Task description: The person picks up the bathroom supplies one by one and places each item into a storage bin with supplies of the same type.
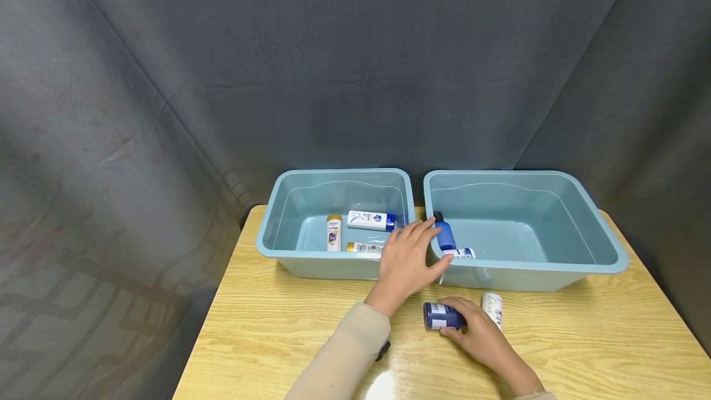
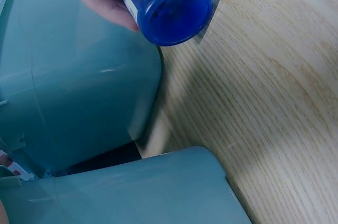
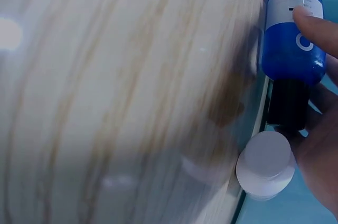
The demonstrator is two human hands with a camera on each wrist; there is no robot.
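Over the right teal plastic tub's (image 1: 605, 262) near-left rim, my left hand (image 1: 408, 258) pinches a blue black-capped bottle (image 1: 444, 234), neck pointing away; my right hand (image 1: 478, 332) grips a dark blue jar (image 1: 440, 316) sideways on the tabletop (image 1: 289, 326).

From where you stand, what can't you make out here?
- Print on the bottles in the left bin: too small in the head view.
- White bottle: head view, mostly hidden by the right bin rim and the left hand, which holds the blue bottle.
- Dark blue bottle: its top is hidden by the right hand; cut off by the edge in the left wrist view.
- Table: blurred in the right wrist view.
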